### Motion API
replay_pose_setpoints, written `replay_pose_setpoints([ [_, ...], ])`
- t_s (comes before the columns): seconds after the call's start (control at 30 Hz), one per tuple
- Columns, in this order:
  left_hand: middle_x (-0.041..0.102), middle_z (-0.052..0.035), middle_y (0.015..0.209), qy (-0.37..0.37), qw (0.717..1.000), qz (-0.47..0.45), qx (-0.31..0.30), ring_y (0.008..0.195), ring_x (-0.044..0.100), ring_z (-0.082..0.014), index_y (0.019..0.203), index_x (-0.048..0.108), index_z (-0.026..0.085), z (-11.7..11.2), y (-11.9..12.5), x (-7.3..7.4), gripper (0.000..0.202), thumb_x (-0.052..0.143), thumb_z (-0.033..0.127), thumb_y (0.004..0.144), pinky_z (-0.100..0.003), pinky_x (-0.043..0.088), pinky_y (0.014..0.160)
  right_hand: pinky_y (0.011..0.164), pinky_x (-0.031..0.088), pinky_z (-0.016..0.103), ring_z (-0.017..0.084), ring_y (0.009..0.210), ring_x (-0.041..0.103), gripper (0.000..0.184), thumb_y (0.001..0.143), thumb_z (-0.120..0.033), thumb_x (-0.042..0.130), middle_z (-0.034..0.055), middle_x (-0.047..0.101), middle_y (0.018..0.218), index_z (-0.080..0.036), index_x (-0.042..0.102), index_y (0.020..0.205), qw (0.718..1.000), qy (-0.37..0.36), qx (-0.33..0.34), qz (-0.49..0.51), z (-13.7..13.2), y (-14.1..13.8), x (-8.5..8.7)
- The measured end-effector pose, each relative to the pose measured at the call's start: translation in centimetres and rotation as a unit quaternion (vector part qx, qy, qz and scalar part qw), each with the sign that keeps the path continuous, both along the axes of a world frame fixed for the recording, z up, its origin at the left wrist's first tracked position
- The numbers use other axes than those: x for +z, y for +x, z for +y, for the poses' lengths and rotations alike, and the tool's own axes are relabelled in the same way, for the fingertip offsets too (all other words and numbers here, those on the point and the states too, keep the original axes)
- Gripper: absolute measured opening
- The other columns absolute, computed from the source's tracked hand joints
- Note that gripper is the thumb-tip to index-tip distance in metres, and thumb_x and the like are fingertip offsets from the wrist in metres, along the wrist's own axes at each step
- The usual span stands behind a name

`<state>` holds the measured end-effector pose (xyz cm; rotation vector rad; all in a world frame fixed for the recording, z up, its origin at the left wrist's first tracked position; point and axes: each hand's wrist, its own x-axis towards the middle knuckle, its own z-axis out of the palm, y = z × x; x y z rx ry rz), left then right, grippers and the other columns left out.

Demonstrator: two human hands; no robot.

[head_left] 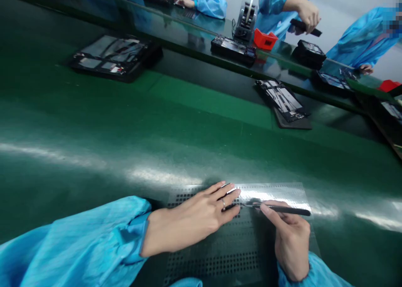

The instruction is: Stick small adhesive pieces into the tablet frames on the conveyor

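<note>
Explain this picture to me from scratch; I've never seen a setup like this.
There is no machine here, just one person's bare hands. The single picture comes from a camera on that person's head, looking forward and down.

The left hand rests with its fingers spread over a clear sheet marked with rows of small dark squares. The right hand holds a slim dark tool, probably tweezers, its tip pointing towards the left hand.

Farther back on the green table are two flat devices with their insides exposed, one at left, one at right. Beyond, co-workers in blue sleeves are at work.
</note>
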<state>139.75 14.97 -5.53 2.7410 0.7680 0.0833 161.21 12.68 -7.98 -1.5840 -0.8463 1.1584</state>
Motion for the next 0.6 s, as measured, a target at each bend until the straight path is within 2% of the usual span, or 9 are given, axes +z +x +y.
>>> replay_pose_setpoints([
  [0.1, 0.039, -0.0125, 0.138, -0.001, 1.000, -0.015, 0.008, 0.130, 0.031, -0.0248, 0.124, 0.050, 0.012, -0.1, 0.2, 0.2, 0.058, 0.037, -0.008, 0.071, -0.039, 0.029, 0.109, 0.059, 0.050, 0.025, 0.016, 0.062, 0.062, 0.015, 0.054, -0.030, 0.078, 0.0036, 0.067, 0.064, -0.018, 0.072, 0.060, 0.999, -0.010, 0.008, 0.030, 0.4, 0.0, 0.8],
  [0.2, 0.039, -0.0098, 0.139, -0.016, 0.999, -0.020, 0.026, 0.131, 0.031, -0.0227, 0.123, 0.050, 0.016, -0.1, 0.1, 0.3, 0.056, 0.042, -0.006, 0.072, -0.036, 0.029, 0.109, 0.060, 0.050, 0.024, 0.016, 0.061, 0.061, 0.017, 0.052, -0.031, 0.078, 0.0042, 0.065, 0.062, -0.016, 0.070, 0.057, 0.999, -0.006, 0.006, 0.052, 1.0, 0.7, 1.9],
  [0.27, 0.038, -0.0080, 0.139, -0.036, 0.999, -0.015, 0.024, 0.131, 0.031, -0.0214, 0.125, 0.049, 0.018, 0.2, -0.2, 0.4, 0.051, 0.044, -0.001, 0.077, -0.035, 0.031, 0.107, 0.058, 0.050, 0.021, 0.014, 0.060, 0.060, 0.018, 0.051, -0.030, 0.079, 0.0037, 0.063, 0.062, -0.015, 0.069, 0.056, 0.998, 0.007, -0.007, 0.057, 1.7, 1.7, 2.7],
  [0.33, 0.043, -0.0073, 0.136, -0.050, 0.998, -0.010, 0.023, 0.127, 0.039, -0.0209, 0.125, 0.048, 0.019, 1.2, -0.5, 1.0, 0.042, 0.043, 0.007, 0.086, -0.034, 0.034, 0.104, 0.058, 0.050, 0.018, 0.012, 0.060, 0.060, 0.019, 0.048, -0.028, 0.080, 0.0032, 0.063, 0.063, -0.014, 0.069, 0.056, 0.997, 0.029, -0.024, 0.060, 2.9, 3.0, 3.6],
  [0.43, 0.052, -0.0046, 0.128, -0.051, 0.998, -0.022, 0.043, 0.118, 0.049, -0.0199, 0.125, 0.049, 0.022, 3.8, -0.6, 2.6, 0.032, 0.039, 0.020, 0.094, -0.032, 0.039, 0.099, 0.065, 0.052, 0.018, 0.013, 0.065, 0.063, 0.020, 0.048, -0.026, 0.081, 0.0021, 0.064, 0.065, -0.014, 0.069, 0.059, 0.994, 0.079, -0.046, 0.067, 5.4, 5.0, 4.8],
  [0.53, 0.056, -0.0007, 0.123, -0.066, 0.993, -0.036, 0.087, 0.112, 0.053, -0.0186, 0.121, 0.051, 0.024, 7.5, 0.4, 4.8, 0.029, 0.044, 0.026, 0.094, -0.028, 0.042, 0.093, 0.068, 0.053, 0.023, 0.016, 0.064, 0.065, 0.020, 0.047, -0.023, 0.080, 0.0020, 0.065, 0.064, -0.013, 0.069, 0.060, 0.984, 0.144, -0.065, 0.076, 8.6, 6.6, 5.6],
  [0.6, 0.057, -0.0014, 0.121, -0.065, 0.989, -0.038, 0.127, 0.109, 0.054, -0.0193, 0.118, 0.053, 0.022, 10.2, 1.7, 5.7, 0.027, 0.048, 0.027, 0.092, -0.028, 0.042, 0.092, 0.067, 0.054, 0.025, 0.016, 0.062, 0.065, 0.020, 0.047, -0.020, 0.080, 0.0029, 0.066, 0.062, -0.012, 0.068, 0.061, 0.977, 0.182, -0.076, 0.087, 11.0, 7.6, 5.7],
])
